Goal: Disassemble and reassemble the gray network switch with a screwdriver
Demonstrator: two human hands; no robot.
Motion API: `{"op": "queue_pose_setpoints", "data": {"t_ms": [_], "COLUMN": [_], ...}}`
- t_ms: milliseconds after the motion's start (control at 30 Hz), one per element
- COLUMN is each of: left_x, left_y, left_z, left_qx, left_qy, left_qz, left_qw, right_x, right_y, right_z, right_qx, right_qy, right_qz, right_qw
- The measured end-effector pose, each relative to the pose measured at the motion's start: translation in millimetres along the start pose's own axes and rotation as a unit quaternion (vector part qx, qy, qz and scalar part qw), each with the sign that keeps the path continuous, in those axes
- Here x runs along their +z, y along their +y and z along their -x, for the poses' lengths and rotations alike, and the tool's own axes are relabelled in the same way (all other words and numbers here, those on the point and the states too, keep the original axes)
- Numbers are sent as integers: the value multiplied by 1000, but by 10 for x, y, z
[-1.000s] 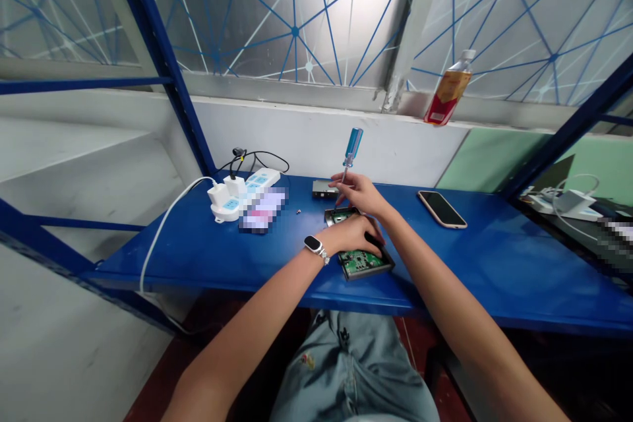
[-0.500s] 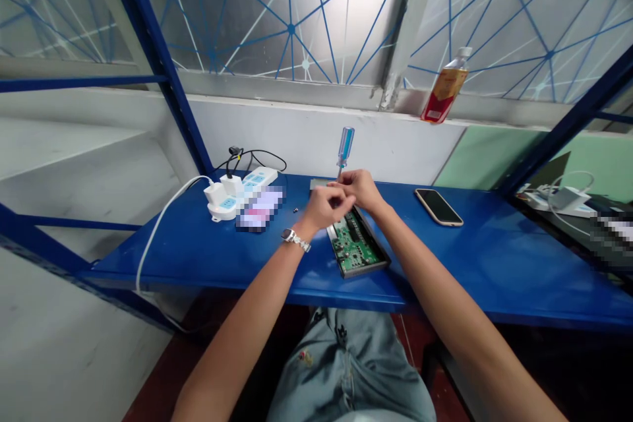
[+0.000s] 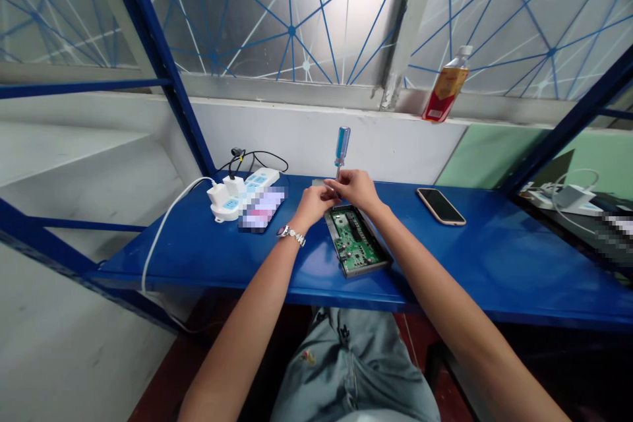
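A screwdriver (image 3: 342, 146) with a clear and blue handle stands nearly upright, handle up, at the far end of an open dark casing (image 3: 366, 271). My right hand (image 3: 357, 187) is closed around its shaft, below the handle. Close beside it, my left hand (image 3: 316, 203) is closed in a pinch, its fingertips meeting the right fingers; whatever it holds is hidden. Inside the casing a green circuit board (image 3: 363, 249) lies face up, just below both hands. The screwdriver's tip is covered by my fingers.
On the left of the blue table (image 3: 212, 264) are a white power strip (image 3: 262, 178) with plugs and cables, and a blurred-out phone-like slab (image 3: 262, 210). To the right lies a phone (image 3: 441, 206). A drink bottle (image 3: 446, 89) stands on the window ledge.
My left hand has shifted left and slightly away from me, uncovering more of the circuit board. The screwdriver handle has moved slightly left. Small dark pieces on the table are now hidden behind my left hand.
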State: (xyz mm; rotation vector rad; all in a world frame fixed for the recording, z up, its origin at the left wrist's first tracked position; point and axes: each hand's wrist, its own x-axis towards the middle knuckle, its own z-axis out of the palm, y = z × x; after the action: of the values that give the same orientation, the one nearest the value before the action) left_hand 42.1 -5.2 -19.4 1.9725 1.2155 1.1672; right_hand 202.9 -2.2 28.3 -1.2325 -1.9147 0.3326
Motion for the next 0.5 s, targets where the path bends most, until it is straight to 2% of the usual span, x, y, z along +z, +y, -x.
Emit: {"op": "queue_pose_setpoints", "data": {"t_ms": [67,167,233,367,500], "left_x": [-18,-33,-27,10,34], "left_y": [-4,-22,-34,-32,-19], "left_z": [-7,-14,-15,-4,5], "left_qx": [-5,-4,-1,15,9], "left_qy": [-12,-42,-59,-56,4], "left_qz": [25,68,73,53,19], "left_qw": [1000,997,996,997,1000], "right_x": [-10,-50,-80,-96,-54], "right_y": [5,36,56,68,68], "right_z": [6,9,9,12,15], "right_qx": [-14,-11,-5,-13,-12], "right_qy": [-34,-104,-120,-99,-40], "right_qz": [-79,-222,-265,-261,-224], "right_qw": [996,969,957,960,974]}}
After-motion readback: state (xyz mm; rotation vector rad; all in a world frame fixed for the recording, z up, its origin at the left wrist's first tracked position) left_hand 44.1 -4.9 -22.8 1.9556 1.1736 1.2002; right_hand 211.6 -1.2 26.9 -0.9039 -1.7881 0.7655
